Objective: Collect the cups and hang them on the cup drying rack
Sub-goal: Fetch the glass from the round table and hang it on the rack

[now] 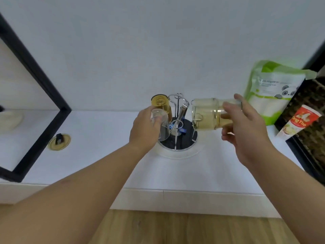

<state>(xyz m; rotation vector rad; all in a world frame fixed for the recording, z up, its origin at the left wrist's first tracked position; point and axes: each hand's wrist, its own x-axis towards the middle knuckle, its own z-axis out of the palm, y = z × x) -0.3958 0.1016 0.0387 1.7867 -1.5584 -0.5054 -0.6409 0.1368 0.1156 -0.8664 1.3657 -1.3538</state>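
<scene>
A chrome cup drying rack with wire loops stands on a round dark base on the white counter. An amber cup hangs upside down on its back left prong. My left hand grips a clear glass cup, upside down, at the rack's left side just below the amber cup. My right hand holds a pale yellow-tinted clear cup on its side, its open mouth toward the rack's right prongs.
A green and white pouch with a panda picture leans on the wall at right, beside a red and white packet and a dark frame. A black-framed panel stands at left. A small round lid lies on the counter.
</scene>
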